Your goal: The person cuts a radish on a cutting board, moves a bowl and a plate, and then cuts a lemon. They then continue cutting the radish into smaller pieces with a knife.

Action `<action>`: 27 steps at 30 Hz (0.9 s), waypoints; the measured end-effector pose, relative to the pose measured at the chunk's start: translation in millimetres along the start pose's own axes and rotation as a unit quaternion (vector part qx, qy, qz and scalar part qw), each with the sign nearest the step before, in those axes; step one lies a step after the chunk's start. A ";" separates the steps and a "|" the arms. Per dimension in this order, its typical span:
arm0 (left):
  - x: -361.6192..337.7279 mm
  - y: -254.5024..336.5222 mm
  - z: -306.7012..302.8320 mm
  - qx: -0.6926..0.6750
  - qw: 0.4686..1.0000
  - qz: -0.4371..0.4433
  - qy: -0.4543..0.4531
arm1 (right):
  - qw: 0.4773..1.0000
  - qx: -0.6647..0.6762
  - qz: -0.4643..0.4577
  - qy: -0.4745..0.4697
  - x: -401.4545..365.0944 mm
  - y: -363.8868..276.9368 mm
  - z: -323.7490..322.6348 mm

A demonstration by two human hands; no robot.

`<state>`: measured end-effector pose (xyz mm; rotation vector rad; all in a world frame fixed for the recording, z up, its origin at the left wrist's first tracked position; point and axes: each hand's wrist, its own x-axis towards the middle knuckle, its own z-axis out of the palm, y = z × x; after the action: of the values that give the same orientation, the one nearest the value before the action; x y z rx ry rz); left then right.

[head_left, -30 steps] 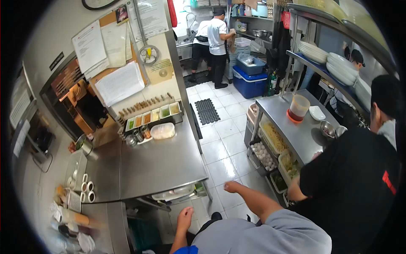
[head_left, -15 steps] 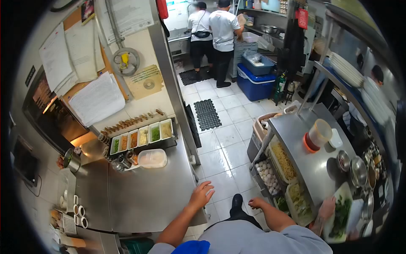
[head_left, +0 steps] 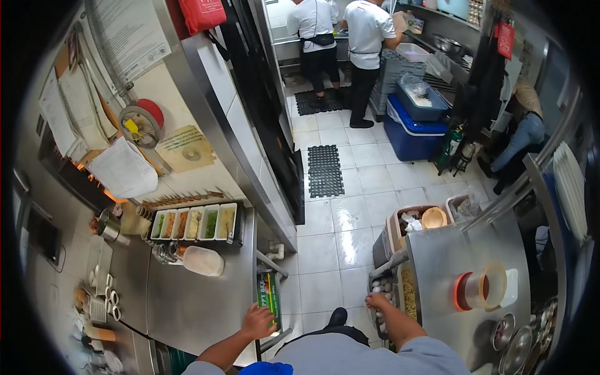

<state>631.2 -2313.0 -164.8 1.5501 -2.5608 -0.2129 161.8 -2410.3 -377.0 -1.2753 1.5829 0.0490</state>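
My left hand (head_left: 259, 322) is at the right edge of the steel counter (head_left: 206, 306), fingers spread and holding nothing. A green box (head_left: 269, 297) with lettering shows just beyond it, lower down. My right hand (head_left: 376, 301) hangs with its fingers curled in, and nothing shows in it. It overlaps a crate of round white items (head_left: 382, 286) that look like eggs, beside a tub of noodles (head_left: 409, 294) under the right-hand steel table (head_left: 431, 275). On the left counter, a white plastic container (head_left: 204, 260) sits before a row of garnish trays (head_left: 195, 223).
A tiled floor (head_left: 356, 250) with a black rubber mat (head_left: 325, 170) runs ahead. Two people (head_left: 315, 31) (head_left: 365, 37) stand at the back by a blue cooler (head_left: 412, 134). Another person (head_left: 525, 125) bends at the right. Bins (head_left: 415, 219) stand beside the right table, which bears an orange-rimmed tub (head_left: 484, 285).
My view has moved forward along the aisle, so both counters sit closer. The green box has come into sight; the other person's hand and greens at the right table have left view.
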 end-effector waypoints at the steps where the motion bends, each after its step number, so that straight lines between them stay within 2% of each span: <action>1: -0.8 0.6 -0.6 0.001 1.000 0.009 0.002 | 1.000 -0.001 -0.001 -0.005 4.6 -9.1 -0.8; 4: -0.4 -0.6 2.1 0.017 1.000 0.019 -0.005 | 0.994 0.109 0.008 0.001 6.7 -27.1 9.9; 6: -0.8 -0.3 7.5 0.024 0.999 0.020 -0.013 | 0.997 0.053 -0.035 -0.041 16.5 -33.2 14.3; 7: 1.5 0.1 6.2 0.031 0.999 0.006 -0.017 | 0.997 0.070 -0.030 -0.030 20.4 -32.4 18.8; 9: 6.8 3.7 1.0 0.038 0.999 0.020 -0.021 | 0.998 0.018 -0.057 -0.025 23.4 -28.7 34.0; 10: 6.9 6.3 -0.8 0.041 0.999 0.009 -0.017 | 0.998 0.029 -0.055 -0.020 21.6 -23.7 39.5; 12: 5.0 5.2 3.0 0.048 0.999 0.016 -0.016 | 0.997 -0.046 -0.011 -0.053 15.9 -12.5 47.7; 14: 1.3 1.5 8.1 0.057 0.998 0.016 -0.021 | 0.994 -0.077 -0.031 -0.067 22.1 11.2 70.8; 16: 1.3 2.1 7.3 0.063 0.997 0.008 -0.032 | 0.979 -0.119 0.002 -0.163 12.1 13.4 78.5; 18: -0.5 3.9 11.6 0.068 0.997 -0.011 -0.041 | 0.975 -0.132 0.012 -0.176 4.0 16.0 82.0; 20: 1.1 4.2 13.1 0.061 0.992 -0.066 -0.087 | 0.952 -0.198 0.018 -0.234 7.6 9.6 82.2; 21: 10.0 11.3 3.3 0.011 0.989 -0.112 -0.098 | 0.948 -0.215 0.011 -0.235 10.0 3.9 81.0; 22: 17.4 24.1 -4.9 -0.043 0.980 -0.163 -0.105 | 0.958 -0.175 0.025 -0.228 11.1 -0.6 80.6; 23: 17.2 23.4 17.8 -0.147 0.969 -0.197 -0.027 | 0.962 -0.147 0.035 -0.227 13.1 -5.8 80.8; 24: 8.5 27.1 38.7 -0.244 0.936 -0.244 0.067 | 0.947 -0.201 0.017 -0.249 8.8 -17.4 77.2; 25: 16.9 56.4 -16.9 -0.359 0.883 -0.299 0.035 | 0.971 -0.086 -0.001 -0.223 0.6 -36.7 68.0; 26: 3.6 64.9 -21.1 -0.376 0.879 -0.282 0.073 | 0.979 0.024 -0.018 -0.204 -1.0 -59.3 60.6; 27: -18.7 70.6 -20.8 -0.388 0.876 -0.264 0.112 | 0.976 0.052 -0.020 -0.211 -11.0 -89.1 54.4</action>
<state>582.6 -2265.0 -131.7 1.7104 -1.4956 -0.9209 261.9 -2409.1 -345.8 -1.1263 1.1792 0.1980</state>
